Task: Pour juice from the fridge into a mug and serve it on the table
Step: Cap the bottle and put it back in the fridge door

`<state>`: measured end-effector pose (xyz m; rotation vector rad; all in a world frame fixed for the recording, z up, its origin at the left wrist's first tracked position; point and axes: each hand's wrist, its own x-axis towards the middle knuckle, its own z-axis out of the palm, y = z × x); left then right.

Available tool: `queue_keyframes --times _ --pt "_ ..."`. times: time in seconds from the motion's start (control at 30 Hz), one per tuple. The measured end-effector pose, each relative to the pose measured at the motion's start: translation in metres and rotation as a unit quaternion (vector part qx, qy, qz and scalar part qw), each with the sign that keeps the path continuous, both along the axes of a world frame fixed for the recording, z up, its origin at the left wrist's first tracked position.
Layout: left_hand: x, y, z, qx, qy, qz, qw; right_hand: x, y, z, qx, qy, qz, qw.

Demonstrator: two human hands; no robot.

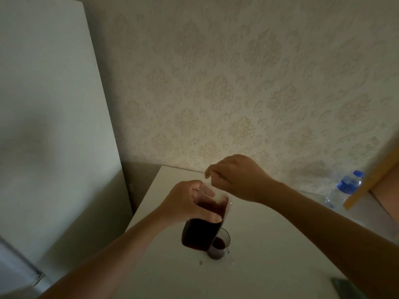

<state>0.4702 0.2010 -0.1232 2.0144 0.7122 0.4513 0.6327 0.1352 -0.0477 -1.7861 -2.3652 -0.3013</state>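
Juice bottle (203, 225), clear and dark red, tilts over glass mug (219, 247).

Water bottle (345, 187) against patterned wallpaper (237, 83), far right.

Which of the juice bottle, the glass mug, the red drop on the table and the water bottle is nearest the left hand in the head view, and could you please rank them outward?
From the left hand:
1. Juice bottle, in its grip.
2. Glass mug, just below, under the bottle's mouth.
3. Red drop, on the table in front of the mug.
4. Water bottle, far right by the wall.
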Motion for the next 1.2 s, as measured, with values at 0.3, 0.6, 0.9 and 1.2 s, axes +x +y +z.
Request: queue_keyframes --times 0.3,0.6,0.9,1.2 --pt "-0.005 -0.018 -0.005 0.228 0.001 0.154 0.961 -0.022 0.001 -0.008 0.033 -0.077 -0.118 0.989" --pt "-0.043 0.001 0.018 0.021 -0.09 0.034 0.995 -0.039 -0.032 -0.011 -0.079 0.46 -0.008 0.885" --pt "-0.1 -0.051 0.04 0.0 -0.167 0.085 0.982 -0.087 -0.071 0.004 -0.037 0.467 0.086 0.879" --pt "-0.212 -0.14 0.062 -0.019 -0.157 0.149 0.976 -0.175 -0.11 0.018 -0.023 0.444 0.212 0.87"
